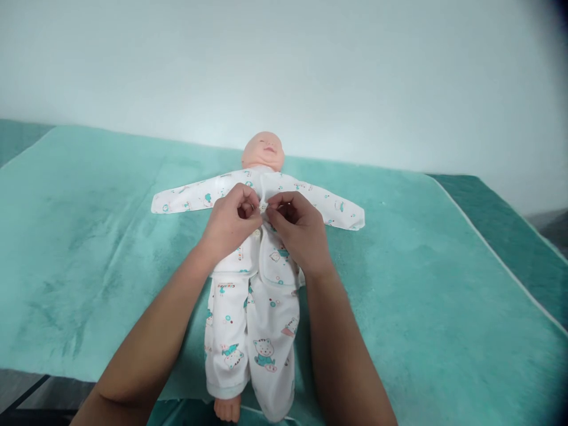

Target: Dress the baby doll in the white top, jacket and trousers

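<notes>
A baby doll (pixel 262 149) lies on its back on a teal blanket (pixel 89 254), head toward the wall, sleeves spread wide. It wears a white printed shirt (pixel 195 198) and matching white trousers (pixel 266 331); one bare foot (pixel 227 408) pokes out near me. My left hand (pixel 233 222) and my right hand (pixel 299 231) meet over the doll's chest. Both pinch the shirt's front edges around a small button (pixel 263 206). The lower shirt flap on the right side hangs loose.
The teal blanket covers a wide surface that ends at a pale wall (pixel 310 71) behind the doll. A darker teal layer (pixel 510 236) shows at the right, past the blanket's white edge. The near edge of the blanket (pixel 44 373) drops off at the lower left.
</notes>
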The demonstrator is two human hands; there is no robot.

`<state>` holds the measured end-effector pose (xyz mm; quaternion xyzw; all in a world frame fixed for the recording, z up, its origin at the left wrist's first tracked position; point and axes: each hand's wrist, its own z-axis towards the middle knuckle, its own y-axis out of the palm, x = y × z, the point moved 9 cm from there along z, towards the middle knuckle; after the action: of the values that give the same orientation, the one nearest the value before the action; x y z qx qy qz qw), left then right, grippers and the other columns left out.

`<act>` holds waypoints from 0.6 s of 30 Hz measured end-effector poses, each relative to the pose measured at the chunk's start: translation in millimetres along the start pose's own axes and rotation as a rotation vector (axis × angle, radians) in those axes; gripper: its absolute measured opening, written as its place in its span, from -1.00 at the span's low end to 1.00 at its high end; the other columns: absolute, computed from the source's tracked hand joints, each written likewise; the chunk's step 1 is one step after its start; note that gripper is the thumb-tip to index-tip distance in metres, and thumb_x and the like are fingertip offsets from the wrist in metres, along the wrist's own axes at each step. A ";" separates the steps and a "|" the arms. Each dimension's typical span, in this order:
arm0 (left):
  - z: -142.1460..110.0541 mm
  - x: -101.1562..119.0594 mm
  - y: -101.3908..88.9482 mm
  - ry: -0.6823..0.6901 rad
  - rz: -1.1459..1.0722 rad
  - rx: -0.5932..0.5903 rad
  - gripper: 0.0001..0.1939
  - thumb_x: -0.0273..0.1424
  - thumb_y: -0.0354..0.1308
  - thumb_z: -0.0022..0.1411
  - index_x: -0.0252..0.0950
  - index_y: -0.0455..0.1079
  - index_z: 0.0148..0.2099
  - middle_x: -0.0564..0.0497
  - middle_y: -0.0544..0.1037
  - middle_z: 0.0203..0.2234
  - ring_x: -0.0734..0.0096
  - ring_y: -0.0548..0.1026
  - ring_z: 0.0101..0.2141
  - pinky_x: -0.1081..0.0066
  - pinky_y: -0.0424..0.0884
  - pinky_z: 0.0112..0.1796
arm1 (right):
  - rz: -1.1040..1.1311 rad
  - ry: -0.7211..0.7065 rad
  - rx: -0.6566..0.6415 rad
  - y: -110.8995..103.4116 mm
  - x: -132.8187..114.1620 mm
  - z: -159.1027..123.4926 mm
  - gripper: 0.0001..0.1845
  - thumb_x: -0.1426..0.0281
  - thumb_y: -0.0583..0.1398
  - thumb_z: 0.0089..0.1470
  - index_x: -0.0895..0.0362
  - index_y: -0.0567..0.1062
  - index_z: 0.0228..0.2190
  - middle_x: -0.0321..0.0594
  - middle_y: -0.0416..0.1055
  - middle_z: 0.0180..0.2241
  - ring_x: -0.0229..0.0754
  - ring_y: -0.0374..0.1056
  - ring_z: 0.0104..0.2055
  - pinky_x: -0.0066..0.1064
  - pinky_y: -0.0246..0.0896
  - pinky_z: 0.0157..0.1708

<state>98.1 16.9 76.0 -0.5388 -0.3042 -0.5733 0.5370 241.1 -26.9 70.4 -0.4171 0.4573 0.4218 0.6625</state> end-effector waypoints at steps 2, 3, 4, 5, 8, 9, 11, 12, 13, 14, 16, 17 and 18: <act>-0.6 0.4 0.2 0.010 0.003 0.002 -0.81 -0.59 0.14 0.01 -0.23 0.28 -0.32 0.15 0.36 -0.50 0.56 0.29 -0.50 0.48 0.18 -0.46 | -0.008 -0.010 0.005 -0.2 0.2 0.1 -0.89 0.38 0.24 0.07 0.07 0.50 -0.29 -0.33 0.41 -0.36 -0.32 0.25 -0.41 -0.44 0.19 -0.40; -0.5 0.2 0.8 0.014 -0.013 -0.006 -0.82 -0.58 0.14 0.02 -0.23 0.27 -0.33 0.15 0.37 -0.49 0.56 0.29 -0.49 0.48 0.17 -0.45 | -0.009 -0.009 0.005 -0.1 0.7 0.2 -0.90 0.38 0.24 0.08 0.07 0.50 -0.29 -0.33 0.41 -0.37 -0.32 0.25 -0.41 -0.43 0.19 -0.39; -0.1 -0.4 1.3 0.017 -0.037 -0.014 -0.82 -0.58 0.14 0.03 -0.23 0.27 -0.33 0.14 0.38 -0.48 0.56 0.29 -0.49 0.48 0.17 -0.45 | -0.009 -0.007 0.002 0.1 1.1 0.2 -0.90 0.37 0.24 0.08 0.08 0.50 -0.29 -0.33 0.41 -0.37 -0.31 0.26 -0.40 -0.43 0.19 -0.39; 0.6 -1.0 1.7 0.020 -0.063 -0.022 -0.83 -0.58 0.14 0.04 -0.24 0.27 -0.32 0.14 0.38 -0.47 0.56 0.29 -0.48 0.48 0.17 -0.45 | -0.008 -0.005 -0.001 0.4 1.4 0.3 -0.89 0.37 0.24 0.08 0.08 0.50 -0.29 -0.33 0.41 -0.37 -0.31 0.26 -0.40 -0.43 0.20 -0.38; 2.8 -3.2 2.3 0.022 -0.129 -0.045 -0.83 -0.58 0.14 0.05 -0.24 0.26 -0.32 0.13 0.38 -0.46 0.56 0.30 -0.46 0.49 0.18 -0.43 | 0.004 -0.007 -0.011 1.2 0.7 0.2 -0.89 0.36 0.24 0.09 0.08 0.51 -0.28 -0.32 0.41 -0.36 -0.30 0.26 -0.39 -0.42 0.19 -0.38; 3.4 -3.8 2.5 0.022 -0.148 -0.052 -0.83 -0.57 0.15 0.05 -0.24 0.26 -0.33 0.13 0.38 -0.45 0.55 0.30 -0.46 0.49 0.18 -0.42 | 0.009 -0.010 -0.013 1.3 0.0 0.1 -0.89 0.35 0.24 0.09 0.08 0.51 -0.28 -0.32 0.42 -0.36 -0.30 0.26 -0.39 -0.42 0.19 -0.38; 4.0 -4.7 3.1 0.019 -0.173 -0.067 -0.83 -0.57 0.16 0.06 -0.24 0.25 -0.33 0.12 0.39 -0.44 0.55 0.31 -0.45 0.49 0.19 -0.41 | 0.013 -0.011 -0.016 1.4 -1.0 -0.1 -0.89 0.35 0.24 0.10 0.08 0.51 -0.29 -0.32 0.42 -0.35 -0.30 0.27 -0.39 -0.42 0.19 -0.37; 4.1 -4.9 3.2 0.019 -0.173 -0.070 -0.84 -0.56 0.16 0.07 -0.24 0.25 -0.33 0.12 0.39 -0.44 0.55 0.30 -0.45 0.49 0.19 -0.41 | 0.013 -0.006 -0.019 1.6 -1.2 -0.2 -0.89 0.35 0.24 0.10 0.08 0.52 -0.29 -0.31 0.43 -0.36 -0.30 0.27 -0.38 -0.42 0.19 -0.36; 4.0 -5.1 3.1 0.019 -0.166 -0.071 -0.84 -0.56 0.16 0.08 -0.24 0.26 -0.32 0.13 0.38 -0.46 0.55 0.30 -0.46 0.49 0.18 -0.42 | 0.014 0.002 -0.023 1.8 -1.2 -0.3 -0.89 0.34 0.23 0.11 0.09 0.52 -0.29 -0.31 0.43 -0.36 -0.30 0.27 -0.38 -0.42 0.19 -0.35; 3.8 -5.2 3.0 0.019 -0.154 -0.069 -0.85 -0.56 0.16 0.08 -0.24 0.28 -0.32 0.14 0.36 -0.48 0.55 0.29 -0.47 0.49 0.18 -0.42 | 0.014 0.014 -0.027 2.1 -1.0 -0.3 -0.88 0.34 0.23 0.11 0.09 0.53 -0.29 -0.31 0.44 -0.37 -0.29 0.28 -0.38 -0.41 0.19 -0.35; 3.4 -5.1 3.1 0.020 -0.132 -0.069 -0.86 -0.56 0.16 0.10 -0.24 0.32 -0.30 0.16 0.31 -0.54 0.55 0.26 -0.50 0.49 0.15 -0.44 | 0.017 0.039 -0.031 2.5 -0.3 -0.5 -0.86 0.33 0.22 0.12 0.10 0.54 -0.28 -0.31 0.45 -0.38 -0.29 0.28 -0.38 -0.41 0.20 -0.34; 3.2 -5.0 3.2 0.019 -0.127 -0.070 -0.87 -0.55 0.16 0.11 -0.24 0.33 -0.29 0.17 0.29 -0.55 0.55 0.25 -0.51 0.49 0.14 -0.45 | 0.020 0.047 -0.032 2.6 -0.2 -0.6 -0.85 0.32 0.22 0.12 0.10 0.54 -0.28 -0.31 0.46 -0.38 -0.29 0.29 -0.38 -0.41 0.20 -0.34; 3.0 -4.8 3.5 0.018 -0.126 -0.071 -0.88 -0.54 0.16 0.13 -0.24 0.34 -0.28 0.17 0.29 -0.56 0.55 0.24 -0.51 0.48 0.14 -0.46 | 0.021 0.052 -0.034 2.8 -0.3 -0.7 -0.85 0.32 0.22 0.12 0.11 0.55 -0.28 -0.30 0.46 -0.37 -0.29 0.29 -0.38 -0.41 0.20 -0.33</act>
<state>101.4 20.2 71.4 -0.5322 -0.3119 -0.6214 0.4831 238.2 -26.8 70.0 -0.4342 0.4718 0.4253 0.6387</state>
